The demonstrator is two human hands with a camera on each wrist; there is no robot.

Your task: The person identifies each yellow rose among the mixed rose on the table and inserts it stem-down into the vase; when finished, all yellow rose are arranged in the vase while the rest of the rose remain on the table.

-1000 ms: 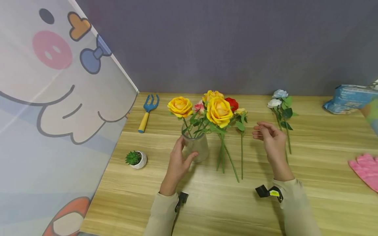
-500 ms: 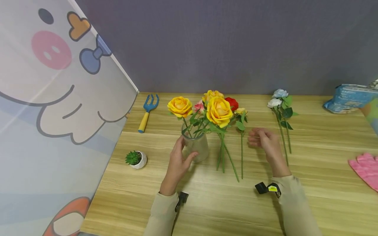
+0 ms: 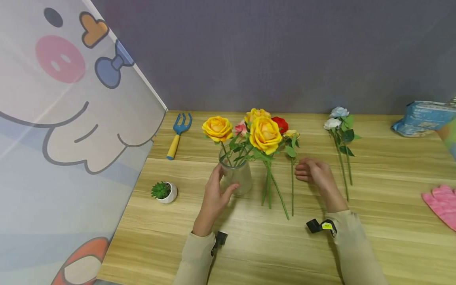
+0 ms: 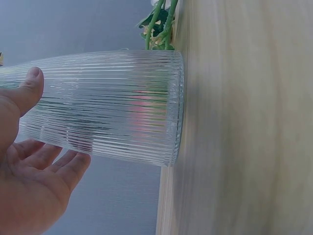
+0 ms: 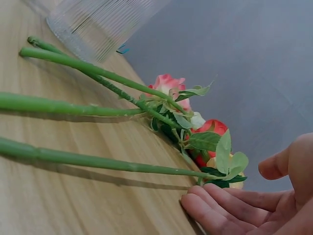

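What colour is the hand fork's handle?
Yellow, under a blue head; the hand fork shows best in the head view.

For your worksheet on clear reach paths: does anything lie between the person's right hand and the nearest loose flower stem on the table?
Nothing visible does. The right hand sits just right of the nearest stem, with bare table between. In the right wrist view the fingertips lie beside that flower's leaves. The left hand holds the glass vase, further left.

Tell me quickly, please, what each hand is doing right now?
Left hand: holds the ribbed glass vase.
Right hand: open, holding nothing, beside the loose rose stems.
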